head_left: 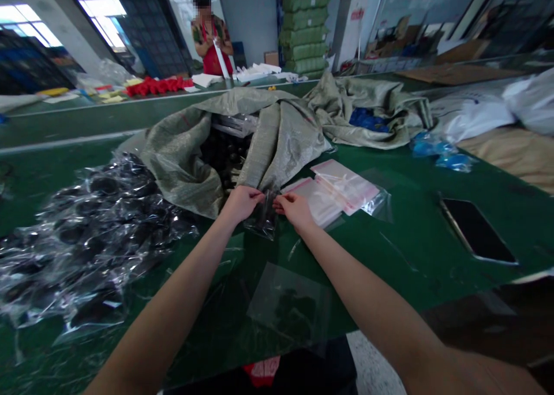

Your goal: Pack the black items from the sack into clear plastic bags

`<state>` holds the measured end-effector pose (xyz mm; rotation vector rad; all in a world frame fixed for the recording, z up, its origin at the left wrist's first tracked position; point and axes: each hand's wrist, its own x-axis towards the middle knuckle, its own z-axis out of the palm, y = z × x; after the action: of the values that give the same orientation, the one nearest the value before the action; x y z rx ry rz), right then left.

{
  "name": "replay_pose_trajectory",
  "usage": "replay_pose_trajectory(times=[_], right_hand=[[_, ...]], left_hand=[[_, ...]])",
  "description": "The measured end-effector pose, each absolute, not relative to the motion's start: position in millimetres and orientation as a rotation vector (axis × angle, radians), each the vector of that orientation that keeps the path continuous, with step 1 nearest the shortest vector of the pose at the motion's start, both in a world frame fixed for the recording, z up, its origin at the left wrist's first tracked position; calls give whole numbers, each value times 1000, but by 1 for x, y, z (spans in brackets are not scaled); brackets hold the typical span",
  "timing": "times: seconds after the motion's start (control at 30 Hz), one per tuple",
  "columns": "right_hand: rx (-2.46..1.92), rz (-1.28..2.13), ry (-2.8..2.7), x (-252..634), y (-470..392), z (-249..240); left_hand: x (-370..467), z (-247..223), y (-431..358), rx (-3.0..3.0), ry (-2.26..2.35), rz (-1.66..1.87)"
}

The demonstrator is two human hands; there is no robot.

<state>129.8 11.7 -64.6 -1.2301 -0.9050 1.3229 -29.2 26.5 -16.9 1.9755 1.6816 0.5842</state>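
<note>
Between my hands is a small clear plastic bag (262,224) with something black inside; its exact kind does not show. My left hand (244,202) pinches the bag's upper left edge. On the other side, my right hand (296,208) grips its upper right edge with closed fingers. Just behind them lies an open woven sack (285,138) with small black items (220,155) in it. A stack of flat clear bags (311,201) with pink strips lies by my right hand. To the left spreads a heap of filled clear bags (93,245) with black contents.
A single flat clear bag (288,302) lies near the table's front edge. A phone (478,230) rests at the right. Behind stand a second woven sack (335,103) with blue items and white bags (474,115). Across the table a person (212,43) handles a white strip.
</note>
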Motion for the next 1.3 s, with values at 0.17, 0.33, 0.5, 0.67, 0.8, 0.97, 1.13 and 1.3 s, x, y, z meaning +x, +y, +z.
replay_pose_trajectory(times=[0.17, 0.33, 0.5, 0.67, 0.8, 0.97, 1.13, 1.3], right_hand=[[-1191, 1344, -864, 132, 10, -60], [-1163, 1359, -790, 132, 8, -54], [-1164, 1353, -749, 135, 8, -52], [-1106, 1383, -734, 137, 7, -50], [-1113, 1380, -728, 138, 6, -49], [-1089, 1311, -691, 139, 6, -52], [-1050, 1312, -724, 138, 2, -51], [-956, 1395, -767, 135, -3, -42]], left_hand=[[-32, -22, 29, 1885, 1605, 638], [-33, -20, 23, 1778, 1456, 704], [-36, -23, 19, 1600, 1371, 656], [-37, -28, 18, 1693, 1374, 677], [-34, -30, 18, 1737, 1407, 603], [-31, -38, 12, 1784, 1650, 740], [-34, -36, 2, 1529, 1684, 895], [-31, -11, 6, 1445, 1551, 973]])
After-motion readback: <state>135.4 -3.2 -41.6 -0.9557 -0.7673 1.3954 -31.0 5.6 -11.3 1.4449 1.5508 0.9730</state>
